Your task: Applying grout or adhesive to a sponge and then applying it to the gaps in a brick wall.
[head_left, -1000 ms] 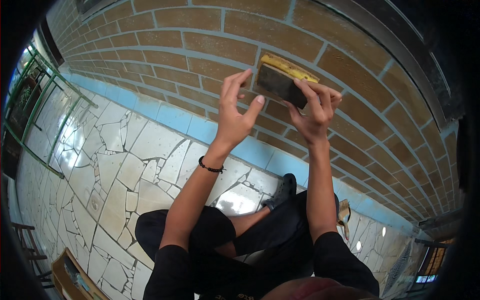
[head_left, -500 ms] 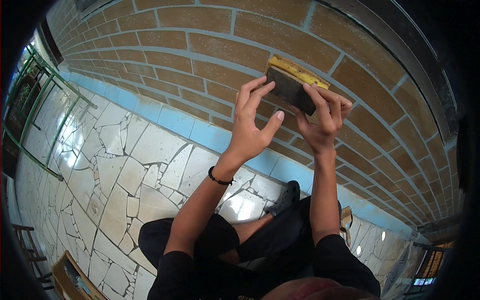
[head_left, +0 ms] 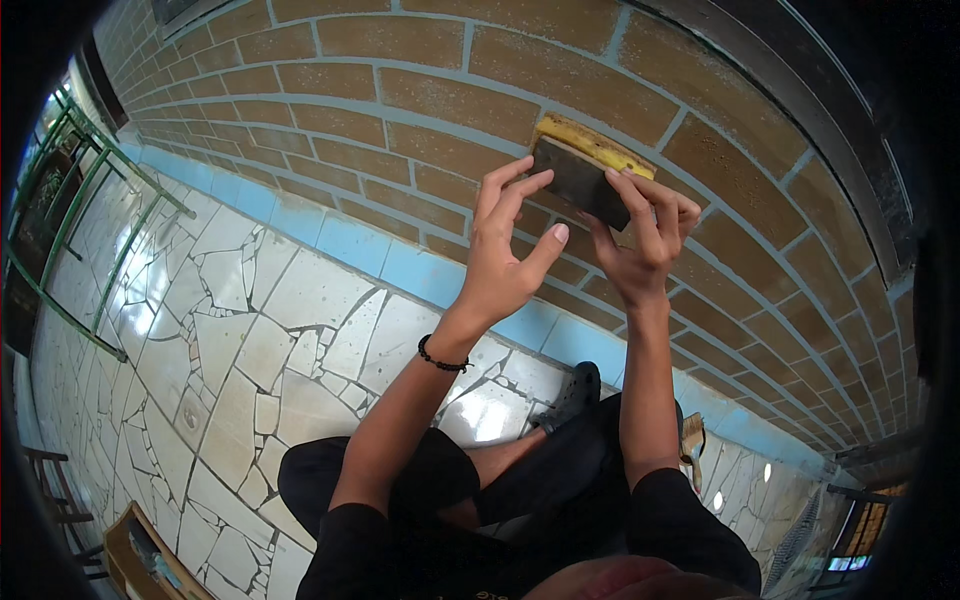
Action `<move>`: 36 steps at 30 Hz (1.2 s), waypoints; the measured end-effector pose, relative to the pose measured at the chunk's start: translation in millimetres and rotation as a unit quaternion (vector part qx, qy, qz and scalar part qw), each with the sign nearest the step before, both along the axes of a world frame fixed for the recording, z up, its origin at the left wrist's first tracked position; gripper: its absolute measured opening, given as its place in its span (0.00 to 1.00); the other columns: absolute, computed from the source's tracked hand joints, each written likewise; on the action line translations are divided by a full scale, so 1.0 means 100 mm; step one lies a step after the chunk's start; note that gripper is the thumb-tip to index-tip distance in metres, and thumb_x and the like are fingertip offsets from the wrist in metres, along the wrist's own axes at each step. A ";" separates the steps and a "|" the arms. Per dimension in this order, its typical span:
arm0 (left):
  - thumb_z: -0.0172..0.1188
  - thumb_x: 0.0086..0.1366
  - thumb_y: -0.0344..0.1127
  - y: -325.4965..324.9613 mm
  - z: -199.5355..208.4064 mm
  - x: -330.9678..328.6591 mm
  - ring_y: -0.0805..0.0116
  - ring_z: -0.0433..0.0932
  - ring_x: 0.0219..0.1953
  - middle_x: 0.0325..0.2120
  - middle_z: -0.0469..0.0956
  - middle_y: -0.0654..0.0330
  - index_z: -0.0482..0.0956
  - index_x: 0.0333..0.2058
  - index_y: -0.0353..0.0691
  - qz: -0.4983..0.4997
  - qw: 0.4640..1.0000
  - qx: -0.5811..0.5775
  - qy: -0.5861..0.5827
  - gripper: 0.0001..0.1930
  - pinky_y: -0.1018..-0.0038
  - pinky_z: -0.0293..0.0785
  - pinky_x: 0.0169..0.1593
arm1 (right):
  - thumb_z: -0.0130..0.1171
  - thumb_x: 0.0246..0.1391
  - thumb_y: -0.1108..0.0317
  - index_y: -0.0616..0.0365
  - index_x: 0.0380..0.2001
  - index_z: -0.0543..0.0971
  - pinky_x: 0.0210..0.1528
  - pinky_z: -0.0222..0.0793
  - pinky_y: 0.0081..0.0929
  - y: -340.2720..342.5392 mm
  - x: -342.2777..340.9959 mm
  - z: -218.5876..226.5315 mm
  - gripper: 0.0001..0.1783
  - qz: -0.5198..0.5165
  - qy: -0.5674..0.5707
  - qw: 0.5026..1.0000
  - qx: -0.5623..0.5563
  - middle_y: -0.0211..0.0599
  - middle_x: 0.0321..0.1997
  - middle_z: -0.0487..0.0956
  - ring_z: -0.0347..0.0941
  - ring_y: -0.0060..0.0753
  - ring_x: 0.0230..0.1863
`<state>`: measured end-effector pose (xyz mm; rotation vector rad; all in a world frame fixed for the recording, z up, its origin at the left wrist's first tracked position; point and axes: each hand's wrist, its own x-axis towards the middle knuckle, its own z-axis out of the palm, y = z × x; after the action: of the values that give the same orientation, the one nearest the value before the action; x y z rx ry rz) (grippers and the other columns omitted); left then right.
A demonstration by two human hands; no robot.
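Note:
A rectangular block point(head_left: 578, 180) with a dark flat face and a stained yellow layer behind it, like a sponge, is up against the brick wall. My right hand point(head_left: 645, 235) grips its right end, with fingers on the dark face and the thumb below. At the block's left end, my left hand point(head_left: 505, 245) has its fingers apart, two fingertips touching or just over the dark face. Its thumb stands out free of the block. A black bead bracelet point(head_left: 440, 355) circles my left wrist.
The brown brick wall point(head_left: 420, 90) has light blue joints and a blue tile skirting point(head_left: 350, 243). White broken-stone floor point(head_left: 235, 350) spreads to the left. A brush point(head_left: 692, 438) lies by my right knee. A green metal frame point(head_left: 80, 240) and a wooden box point(head_left: 135, 560) are at the left.
Almost nothing differs. The block's upper edge sits very slightly lower, and the hands keep nearly the same places.

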<state>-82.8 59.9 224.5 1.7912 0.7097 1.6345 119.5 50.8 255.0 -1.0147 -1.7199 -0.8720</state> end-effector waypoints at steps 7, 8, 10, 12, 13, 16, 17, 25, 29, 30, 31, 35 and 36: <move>0.68 0.68 0.42 0.00 -0.01 0.02 0.56 0.69 0.68 0.71 0.67 0.49 0.78 0.66 0.39 0.002 1.000 0.002 0.007 0.29 0.63 0.70 0.63 | 0.84 0.29 0.72 0.42 0.54 0.89 0.59 0.60 0.33 0.03 0.03 -0.05 0.39 0.010 0.018 1.000 -0.002 0.20 0.54 0.86 0.71 0.32 0.53; 0.68 0.68 0.42 -0.01 0.00 0.02 0.56 0.69 0.69 0.71 0.67 0.50 0.78 0.66 0.39 0.003 1.000 0.001 0.006 0.29 0.63 0.70 0.63 | 0.84 0.30 0.72 0.42 0.54 0.89 0.59 0.59 0.33 0.03 0.03 -0.05 0.39 0.007 0.017 1.000 -0.002 0.20 0.54 0.86 0.71 0.32 0.53; 0.68 0.68 0.41 -0.01 -0.01 0.03 0.56 0.69 0.69 0.71 0.67 0.50 0.78 0.66 0.39 0.002 1.000 0.000 0.005 0.30 0.63 0.70 0.63 | 0.84 0.29 0.72 0.42 0.54 0.89 0.58 0.59 0.33 0.04 0.03 -0.05 0.39 0.008 0.019 1.000 -0.002 0.20 0.54 0.86 0.71 0.32 0.53; 0.69 0.68 0.41 0.00 -0.01 0.03 0.56 0.68 0.70 0.72 0.66 0.50 0.78 0.66 0.39 -0.001 1.000 -0.002 0.008 0.30 0.63 0.70 0.64 | 0.84 0.29 0.72 0.42 0.54 0.89 0.58 0.59 0.33 0.03 0.03 -0.05 0.40 0.009 0.019 1.000 -0.002 0.20 0.54 0.86 0.71 0.32 0.53; 0.69 0.68 0.41 0.00 -0.02 0.03 0.56 0.68 0.70 0.72 0.66 0.50 0.78 0.66 0.39 -0.001 1.000 -0.003 0.007 0.30 0.63 0.70 0.64 | 0.84 0.29 0.72 0.44 0.54 0.89 0.58 0.60 0.33 0.02 0.02 -0.03 0.40 -0.001 0.012 1.000 0.000 0.25 0.53 0.87 0.74 0.31 0.53; 0.69 0.67 0.41 0.01 -0.03 0.03 0.56 0.68 0.70 0.72 0.66 0.50 0.78 0.66 0.38 -0.007 1.000 -0.001 0.009 0.30 0.63 0.69 0.64 | 0.84 0.29 0.71 0.44 0.54 0.89 0.58 0.60 0.33 0.04 0.02 -0.06 0.39 -0.005 0.014 1.000 -0.001 0.24 0.54 0.87 0.74 0.31 0.53; 0.69 0.67 0.41 0.02 -0.04 0.03 0.55 0.68 0.70 0.72 0.65 0.50 0.78 0.67 0.38 0.000 1.000 0.008 0.021 0.31 0.62 0.69 0.65 | 0.84 0.30 0.71 0.41 0.54 0.89 0.59 0.59 0.34 0.05 0.03 -0.07 0.39 0.001 0.024 1.000 -0.004 0.20 0.54 0.86 0.70 0.32 0.53; 0.70 0.67 0.42 0.05 -0.08 0.02 0.53 0.67 0.72 0.73 0.62 0.49 0.75 0.70 0.38 0.013 0.997 0.028 0.064 0.34 0.59 0.69 0.67 | 0.84 0.30 0.71 0.40 0.54 0.89 0.59 0.58 0.34 0.07 0.04 -0.09 0.39 -0.004 0.031 0.999 -0.008 0.19 0.55 0.85 0.70 0.32 0.54; 0.71 0.66 0.41 0.05 -0.09 0.05 0.48 0.65 0.71 0.74 0.60 0.48 0.73 0.72 0.39 0.023 0.995 0.045 0.089 0.37 0.55 0.67 0.70 | 0.84 0.29 0.70 0.39 0.54 0.89 0.58 0.58 0.35 0.08 0.05 -0.09 0.39 -0.006 0.036 0.999 -0.005 0.18 0.54 0.85 0.70 0.32 0.54; 0.71 0.65 0.41 0.04 -0.09 0.06 0.46 0.64 0.71 0.75 0.58 0.47 0.72 0.73 0.40 0.039 0.991 0.063 0.115 0.38 0.54 0.65 0.71 | 0.84 0.29 0.70 0.39 0.54 0.89 0.58 0.58 0.35 0.07 0.05 -0.09 0.39 -0.008 0.036 0.999 -0.004 0.18 0.54 0.85 0.70 0.32 0.54; 0.71 0.65 0.41 0.03 -0.10 0.07 0.46 0.64 0.71 0.75 0.58 0.47 0.72 0.73 0.40 0.039 0.990 0.063 0.116 0.38 0.54 0.65 0.71 | 0.83 0.29 0.70 0.39 0.54 0.89 0.57 0.57 0.35 0.08 0.03 -0.09 0.39 -0.004 0.041 0.999 -0.007 0.18 0.54 0.85 0.70 0.32 0.53; 0.73 0.62 0.40 -0.04 -0.12 0.11 0.40 0.60 0.72 0.76 0.54 0.46 0.64 0.77 0.40 0.093 0.976 0.087 0.176 0.46 0.49 0.60 0.75 | 0.83 0.29 0.71 0.37 0.53 0.89 0.55 0.57 0.35 0.08 0.00 -0.10 0.39 -0.006 0.048 0.999 -0.008 0.17 0.53 0.84 0.69 0.32 0.52; 0.73 0.61 0.39 -0.05 -0.13 0.12 0.38 0.59 0.72 0.76 0.53 0.46 0.61 0.78 0.40 0.129 0.962 0.111 0.213 0.48 0.48 0.58 0.76 | 0.83 0.29 0.71 0.37 0.53 0.89 0.55 0.57 0.35 0.09 -0.01 -0.11 0.39 -0.007 0.048 0.999 -0.008 0.17 0.53 0.84 0.69 0.32 0.52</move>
<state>-70.5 54.6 211.5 2.3357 1.0184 1.5499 118.9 59.7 244.2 -1.0631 -1.6420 -0.8067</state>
